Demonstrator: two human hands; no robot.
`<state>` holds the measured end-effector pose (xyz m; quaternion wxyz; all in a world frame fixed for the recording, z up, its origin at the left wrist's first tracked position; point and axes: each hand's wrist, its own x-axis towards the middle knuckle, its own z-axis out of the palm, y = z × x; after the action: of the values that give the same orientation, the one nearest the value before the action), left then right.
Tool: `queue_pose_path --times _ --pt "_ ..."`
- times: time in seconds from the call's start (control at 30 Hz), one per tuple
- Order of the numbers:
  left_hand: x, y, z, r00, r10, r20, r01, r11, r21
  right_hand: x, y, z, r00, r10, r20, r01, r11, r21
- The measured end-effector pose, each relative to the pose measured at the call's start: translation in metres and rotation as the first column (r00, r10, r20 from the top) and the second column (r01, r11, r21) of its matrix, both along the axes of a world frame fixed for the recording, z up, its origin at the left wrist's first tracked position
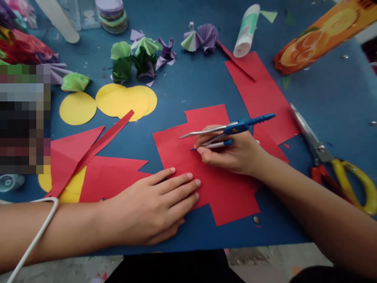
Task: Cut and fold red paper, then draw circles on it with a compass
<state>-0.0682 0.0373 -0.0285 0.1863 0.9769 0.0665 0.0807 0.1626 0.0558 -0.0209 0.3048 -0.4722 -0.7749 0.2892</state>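
Flat on the blue table lies a red paper cut-out (241, 192) with notched corners, roughly cross-shaped. My left hand (159, 202) rests on its lower left part, palm down and fingers stretched. Over the upper middle of the paper, my right hand (232, 153) grips a drawing compass (235, 127) with a blue handle and metal legs. The compass lies tilted in the fingers, its handle pointing right. A blue tip near the thumb is close to the red paper; whether it touches, I cannot tell.
Scissors (321, 149) with red and yellow handles lie open at right. Yellow paper circles (78, 108), red scraps (114, 177) and folded green and purple paper pieces (147, 47) spread left and behind. A glue stick (247, 29) and an orange carton (321, 37) lie at the back. A white cable (35, 239) crosses my left forearm.
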Motion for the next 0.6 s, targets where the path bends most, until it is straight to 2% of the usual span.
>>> queue_pose_path --times 0.6 --pt "0.0004 0.0005 0.0002 1.000 0.000 0.000 0.000 1.000 -0.006 0.0027 0.0009 0.0013 0.999 -0.036 0.012 0.036 0.999 -0.033"
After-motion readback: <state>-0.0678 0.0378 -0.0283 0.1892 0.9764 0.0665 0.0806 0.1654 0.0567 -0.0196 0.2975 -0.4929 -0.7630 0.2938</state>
